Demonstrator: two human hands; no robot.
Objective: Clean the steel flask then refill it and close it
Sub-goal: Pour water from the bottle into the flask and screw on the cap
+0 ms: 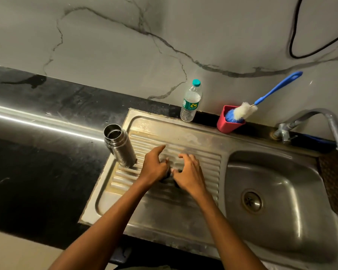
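The cylindrical brushed-steel flask (pixel 119 146) stands upright and uncapped at the left end of the ribbed stainless-steel draining board (pixel 183 139), its open mouth facing up, close to the black stone counter (pixel 37 162). Neither hand touches it.

Both hands meet over the middle of the draining board. The left hand (pixel 154 165) has its forefinger stretched out and the other fingers curled; the right hand (pixel 189 175) is loosely curled, fingertips bent down. Between them sits something small and dark (pixel 169 173) — possibly the flask's lid, though blur hides it, and I cannot tell whether either hand actually grips it.

Against the marbled wall stand a clear plastic water bottle with a teal cap (pixel 190 102) and a red plastic cup (pixel 228 121) holding a blue-handled bottle brush with white and blue bristles (pixel 261 98). The curved metal tap (pixel 312 125) hangs over the steel sink basin (pixel 271 191) at the right.

The flask looks rigid and fairly weighty for its size, and its smooth wall will likely turn slippery once wet — best wrapped with a full hand around the mid-body rather than at the narrower threaded neck. Cleaning seems not yet begun.
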